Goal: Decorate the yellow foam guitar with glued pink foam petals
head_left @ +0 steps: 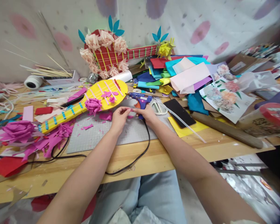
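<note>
My left hand (119,118) and my right hand (146,114) meet over the grey cutting mat (98,137). Both pinch a small pink paper piece (130,109) between their fingertips. A blue glue gun (142,101) lies right behind my right hand, its black cord (140,152) trailing off the table edge. Just beyond my left hand lies a yellow paper guitar (91,99) with a magenta paper flower (93,105) and pink strips on its body.
A red paper guitar (112,53) leans on the back wall. Scissors (157,107), a black phone (179,112) on yellow paper and a stack of coloured sheets (182,74) lie to the right. Pink paper scraps and a flower (18,130) cover the left.
</note>
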Tool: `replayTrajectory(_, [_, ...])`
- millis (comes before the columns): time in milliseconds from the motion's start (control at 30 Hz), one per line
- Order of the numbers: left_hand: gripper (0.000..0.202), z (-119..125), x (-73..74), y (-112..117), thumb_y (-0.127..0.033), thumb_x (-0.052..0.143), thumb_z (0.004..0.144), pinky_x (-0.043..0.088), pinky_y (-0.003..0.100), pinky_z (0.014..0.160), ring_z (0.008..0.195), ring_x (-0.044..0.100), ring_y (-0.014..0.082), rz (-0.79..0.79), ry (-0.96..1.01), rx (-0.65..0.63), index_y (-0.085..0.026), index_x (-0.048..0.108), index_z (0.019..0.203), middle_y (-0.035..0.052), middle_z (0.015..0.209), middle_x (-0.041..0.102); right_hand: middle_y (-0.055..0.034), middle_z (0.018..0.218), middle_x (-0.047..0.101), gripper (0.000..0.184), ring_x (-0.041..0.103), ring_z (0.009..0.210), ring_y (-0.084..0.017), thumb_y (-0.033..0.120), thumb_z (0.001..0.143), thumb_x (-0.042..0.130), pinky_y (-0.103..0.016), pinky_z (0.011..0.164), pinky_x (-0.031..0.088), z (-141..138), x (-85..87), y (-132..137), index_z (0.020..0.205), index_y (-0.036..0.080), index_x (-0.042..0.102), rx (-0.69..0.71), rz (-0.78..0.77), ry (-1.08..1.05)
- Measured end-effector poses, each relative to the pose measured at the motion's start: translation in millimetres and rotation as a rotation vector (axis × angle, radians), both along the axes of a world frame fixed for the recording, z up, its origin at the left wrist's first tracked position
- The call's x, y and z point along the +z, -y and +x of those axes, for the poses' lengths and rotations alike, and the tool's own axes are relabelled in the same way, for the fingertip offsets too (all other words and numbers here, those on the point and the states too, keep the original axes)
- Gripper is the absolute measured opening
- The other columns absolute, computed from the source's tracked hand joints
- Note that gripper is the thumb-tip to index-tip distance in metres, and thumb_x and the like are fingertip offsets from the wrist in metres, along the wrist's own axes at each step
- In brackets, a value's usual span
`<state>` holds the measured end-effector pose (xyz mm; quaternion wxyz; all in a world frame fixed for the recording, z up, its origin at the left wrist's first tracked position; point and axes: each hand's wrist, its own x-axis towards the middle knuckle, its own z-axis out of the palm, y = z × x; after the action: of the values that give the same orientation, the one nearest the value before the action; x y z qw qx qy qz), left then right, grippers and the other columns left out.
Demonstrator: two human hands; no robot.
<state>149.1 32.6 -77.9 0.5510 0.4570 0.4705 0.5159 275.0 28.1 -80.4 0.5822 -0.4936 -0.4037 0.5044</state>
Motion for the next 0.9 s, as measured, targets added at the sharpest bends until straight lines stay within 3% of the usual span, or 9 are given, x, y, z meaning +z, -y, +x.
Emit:
replayTrajectory(200, [0.016,2,0.5,-1,-0.027,0.066,0.067,0.039,0.017,0.048,0.059,0.053,0.0073,0.015,-0.059,-0.039,-0.015,0.061,0.076,0.0004,0.070,0.062,0.0093,0.055,0.051,0.052,0.044,0.041,-0.006,0.037,0.044,0.078,-0.022,0.042,0.036,-1,0.8,-2,0.079,0.019,0.044,-0.071,-0.052,0.067])
replayTrajectory(333, [0.028,-1,1.0,-6,-0.030,0.070,0.063,0.037,0.016,0.041,0.055,0.054,0.0087,-0.016,-0.094,-0.083,-0.016,0.060,0.085,0.0001,0.068,0.060,0.0087,0.056,0.052,0.051,0.044,0.043,-0.006,0.038,0.046,0.077,-0.022,0.043,0.037,6,-0.2,-3,0.080,0.019,0.045,-0.039,-0.036,0.145])
replayTrajectory(500, [0.025,-2,0.8,-10,-0.032,0.072,0.058,0.037,0.017,0.037,0.051,0.054,0.0093,-0.053,-0.154,-0.189,-0.014,0.062,0.072,0.0009,0.062,0.059,0.0059,0.059,0.054,0.043,0.047,0.046,-0.008,0.038,0.052,0.075,-0.023,0.045,0.039,12,-3.3,-5,0.079,0.018,0.049,-0.013,-0.016,0.337])
replayTrajectory(700, [0.021,0,1.5,-10,-0.029,0.069,0.059,0.039,0.016,0.037,0.051,0.056,0.0104,-0.081,-0.147,-0.104,-0.014,0.061,0.071,0.0000,0.059,0.058,-0.0013,0.069,0.064,0.029,0.049,0.046,-0.008,0.037,0.066,0.067,-0.022,0.044,0.040,24,9.5,-2,0.083,0.016,0.057,-0.021,-0.018,0.515])
replayTrajectory(900, [0.018,2,1.5,-11,-0.028,0.067,0.063,0.044,0.020,0.040,0.053,0.060,0.0128,-0.110,-0.105,-0.014,-0.013,0.061,0.073,0.0009,0.062,0.060,-0.0060,0.065,0.066,0.038,0.048,0.041,-0.007,0.052,0.072,0.062,-0.021,0.038,0.037,60,30.6,10,0.074,0.013,0.062,0.083,-0.024,0.566])
